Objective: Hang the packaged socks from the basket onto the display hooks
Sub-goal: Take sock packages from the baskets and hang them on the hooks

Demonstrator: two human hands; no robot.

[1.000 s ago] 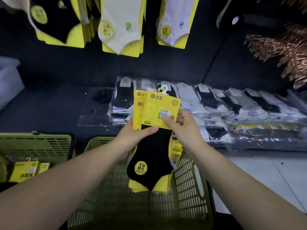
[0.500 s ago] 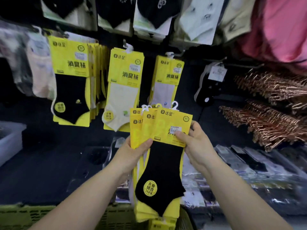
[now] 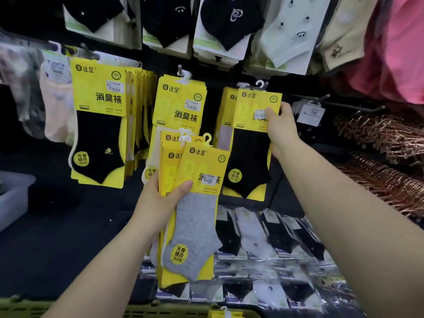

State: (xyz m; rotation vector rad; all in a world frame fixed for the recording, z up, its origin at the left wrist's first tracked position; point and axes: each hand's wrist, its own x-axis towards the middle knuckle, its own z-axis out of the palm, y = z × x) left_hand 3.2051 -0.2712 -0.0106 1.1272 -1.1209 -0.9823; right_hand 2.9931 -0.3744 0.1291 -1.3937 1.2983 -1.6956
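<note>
My right hand [image 3: 278, 127] grips a yellow-carded black sock pack [image 3: 252, 157] by its upper right corner, held up at the display hook [image 3: 260, 84] in front of packs hanging there. My left hand [image 3: 160, 198] holds a small stack of yellow-carded packs, with a grey sock pack [image 3: 195, 216] in front, lower and to the left. The green basket [image 3: 146, 312] shows only as a rim along the bottom edge, with one yellow pack [image 3: 226, 314] poking out of it.
More yellow packs hang at the left [image 3: 98, 125] and centre [image 3: 181, 106]. Patterned socks hang along the top. Bagged socks [image 3: 270, 244] lie on the shelf below. Copper hangers [image 3: 385, 157] are stacked at the right, pink cloth [image 3: 394, 47] above them, a grey bin [image 3: 13, 196] at far left.
My right hand took the black sock pack off the stack and raised it right to the hook. The grey pack now fronts the left-hand stack. The view tilted upward.
</note>
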